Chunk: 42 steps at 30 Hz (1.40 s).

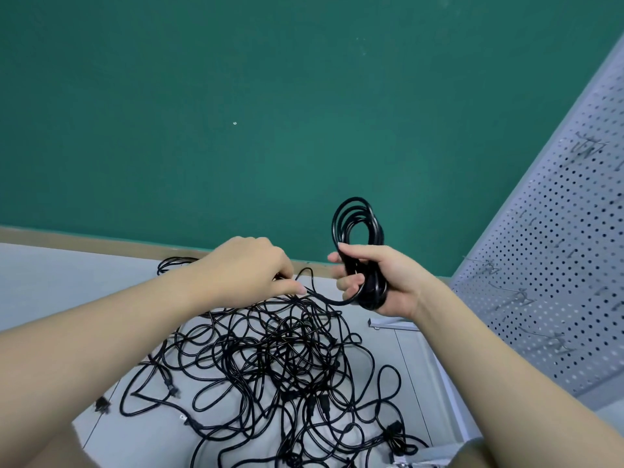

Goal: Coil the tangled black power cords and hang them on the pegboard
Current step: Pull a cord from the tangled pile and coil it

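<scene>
the right hand (381, 282) is curled around a partly wound coil of glossy black power cord (359, 231), its loops standing up above the fist with the oval's long axis close to vertical. from under that fist a loose tail of black cord (332, 300) sags away toward the left hand (251, 268), which hangs knuckles-up just across from it and pinches this same strand between thumb and fingertips (300, 291). the two hands are near each other but not touching.

directly beneath both hands, on the pale grey floor (67, 282), sprawls the tangled heap of thin black power cords (277, 359), plugs showing at its edges. the next loop likely turns on this line: slack runs from the left hand's pinch up to the right, so the left is the nearer one to feed it.

the white perforated metal pegboard (557, 265) with wire hooks stands just beyond the right hand's outer side, nearer that hand for hanging.
</scene>
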Available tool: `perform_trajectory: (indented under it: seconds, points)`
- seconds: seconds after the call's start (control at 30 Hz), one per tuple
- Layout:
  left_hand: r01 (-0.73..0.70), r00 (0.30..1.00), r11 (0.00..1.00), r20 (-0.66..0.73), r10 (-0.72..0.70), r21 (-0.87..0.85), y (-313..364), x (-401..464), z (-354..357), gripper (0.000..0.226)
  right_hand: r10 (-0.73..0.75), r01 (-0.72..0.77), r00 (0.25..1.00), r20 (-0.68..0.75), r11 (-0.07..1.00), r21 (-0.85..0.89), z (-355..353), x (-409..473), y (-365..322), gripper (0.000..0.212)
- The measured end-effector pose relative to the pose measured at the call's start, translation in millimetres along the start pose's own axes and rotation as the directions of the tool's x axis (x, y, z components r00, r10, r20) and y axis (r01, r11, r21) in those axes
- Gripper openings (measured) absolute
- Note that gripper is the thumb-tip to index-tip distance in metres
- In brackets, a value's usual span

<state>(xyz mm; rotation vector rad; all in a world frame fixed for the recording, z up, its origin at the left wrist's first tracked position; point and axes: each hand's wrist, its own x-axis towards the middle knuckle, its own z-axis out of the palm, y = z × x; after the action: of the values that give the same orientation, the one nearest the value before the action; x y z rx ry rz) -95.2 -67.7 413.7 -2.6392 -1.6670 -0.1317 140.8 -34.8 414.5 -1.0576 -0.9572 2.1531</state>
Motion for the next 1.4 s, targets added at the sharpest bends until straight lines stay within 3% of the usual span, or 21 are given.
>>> perform_trajectory:
  seconds: [0.17,0.3,0.4,0.67,0.83,0.97,1.2,1.4]
  points:
    - [-0.095,0.991,0.992,-0.087,0.102,0.089,0.0,4.7,3.3,0.057,0.171,-0.134,0.975,0.143,0.962,-0.239,6.1,1.9,10.9,0.022]
    - [-0.038,0.975,0.983,-0.208,0.076,0.182,-0.9,11.3,5.6,0.069,0.262,-0.177,0.946,0.190,0.910,-0.374,11.7,5.0,16.8,0.007]
    - [0.009,0.972,0.987,-0.232,0.029,0.163,-4.0,14.2,1.9,0.070,0.219,-0.142,0.963,0.155,0.906,-0.399,16.6,4.9,16.3,0.008]
    - [-0.023,0.984,0.991,-0.178,-0.001,-0.132,-35.7,4.2,-7.0,0.073,0.060,-0.022,0.997,0.052,0.838,-0.546,11.9,1.9,6.6,0.027]
    - [0.016,0.999,0.989,-0.047,-0.023,-0.149,-42.3,1.4,-4.8,0.065,0.066,-0.014,0.991,0.113,0.913,-0.409,11.7,3.1,9.7,0.026]
    - [-0.013,0.999,0.990,-0.036,0.008,-0.142,-49.7,0.7,-6.8,0.050,0.076,-0.049,0.996,0.052,0.913,-0.405,20.1,1.2,7.2,0.037]
    - [-0.163,0.961,0.985,-0.216,0.172,0.059,-51.6,5.4,-10.6,0.037,0.107,-0.114,0.993,-0.039,0.920,-0.374,20.9,1.1,6.6,0.031]
    - [-0.111,0.942,0.936,-0.264,0.206,0.335,-51.8,6.6,-23.1,0.047,0.053,-0.071,0.997,-0.059,0.922,-0.380,17.5,-2.5,5.8,0.039]
